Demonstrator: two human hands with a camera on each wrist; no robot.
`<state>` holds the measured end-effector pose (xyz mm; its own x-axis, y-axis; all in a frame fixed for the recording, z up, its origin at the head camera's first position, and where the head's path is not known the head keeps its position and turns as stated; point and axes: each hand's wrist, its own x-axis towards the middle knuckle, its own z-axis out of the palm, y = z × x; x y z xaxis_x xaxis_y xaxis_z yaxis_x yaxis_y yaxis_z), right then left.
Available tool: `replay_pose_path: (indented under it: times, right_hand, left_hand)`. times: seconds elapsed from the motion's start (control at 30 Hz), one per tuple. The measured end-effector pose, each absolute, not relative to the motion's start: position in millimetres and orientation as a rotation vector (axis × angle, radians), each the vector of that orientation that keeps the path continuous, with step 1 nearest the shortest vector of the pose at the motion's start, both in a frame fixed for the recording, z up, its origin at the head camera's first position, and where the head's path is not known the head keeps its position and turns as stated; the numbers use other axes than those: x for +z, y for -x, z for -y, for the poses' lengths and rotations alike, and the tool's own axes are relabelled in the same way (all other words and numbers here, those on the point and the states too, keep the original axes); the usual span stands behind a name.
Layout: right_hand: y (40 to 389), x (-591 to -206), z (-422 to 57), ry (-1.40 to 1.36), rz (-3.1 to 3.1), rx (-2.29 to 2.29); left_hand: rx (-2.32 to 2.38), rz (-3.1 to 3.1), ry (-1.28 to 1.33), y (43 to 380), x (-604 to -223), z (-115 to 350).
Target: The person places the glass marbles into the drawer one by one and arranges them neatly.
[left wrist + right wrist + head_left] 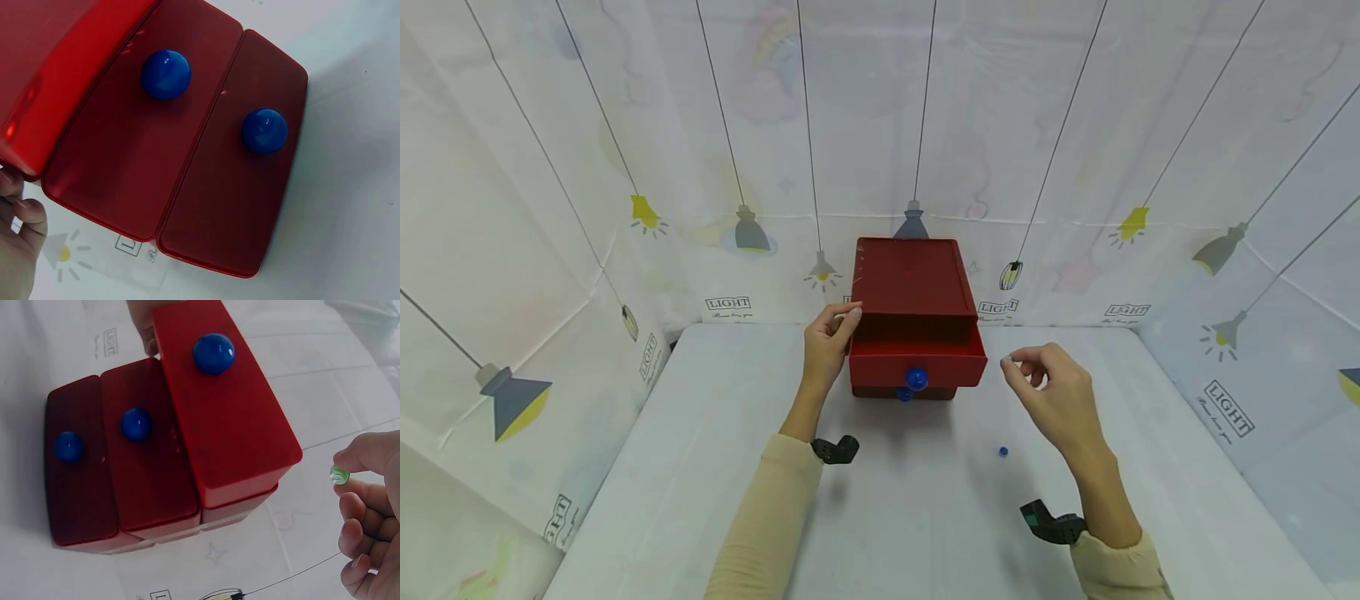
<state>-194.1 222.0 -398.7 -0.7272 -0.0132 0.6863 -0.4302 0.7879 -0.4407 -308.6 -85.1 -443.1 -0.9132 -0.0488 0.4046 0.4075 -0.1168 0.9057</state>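
Note:
A small red drawer cabinet (910,279) with round blue knobs stands at the back of the table. Its top drawer (880,369) is pulled out, while the two lower drawers (212,156) are in. My left hand (826,346) holds the cabinet at its left side, thumb and forefinger meeting near the opened drawer; part of that grip is hidden. To the right of the cabinet, my right hand (1052,387) is raised, pinching a clear green marble (339,475) between thumb and forefinger. The marble is apart from the cabinet in the right wrist view.
A tiny blue ball (1003,452) lies on the white table (895,517), in front of the cabinet and toward the right hand. Right behind the cabinet hangs a pale curtain (865,125) printed with lamps, which also runs along both sides.

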Motion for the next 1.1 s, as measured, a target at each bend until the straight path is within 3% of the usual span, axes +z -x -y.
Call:
replay_pose_path:
  times: [0.17,0.53,1.1]
  right_hand:
    - [200.7,-390.8,-213.5,-0.366,2.271,0.803]
    - [221.1,-387.4,-199.5,-0.466,2.293,0.811]
    - [235.0,-385.7,-189.6,-0.516,2.383,0.732]
  left_hand:
    - [-2.089,1.851,0.411,299.5,-432.1,84.7]
    - [-2.076,1.837,0.407,320.6,-456.1,84.3]
    - [-2.058,1.866,0.412,311.6,-446.9,85.3]
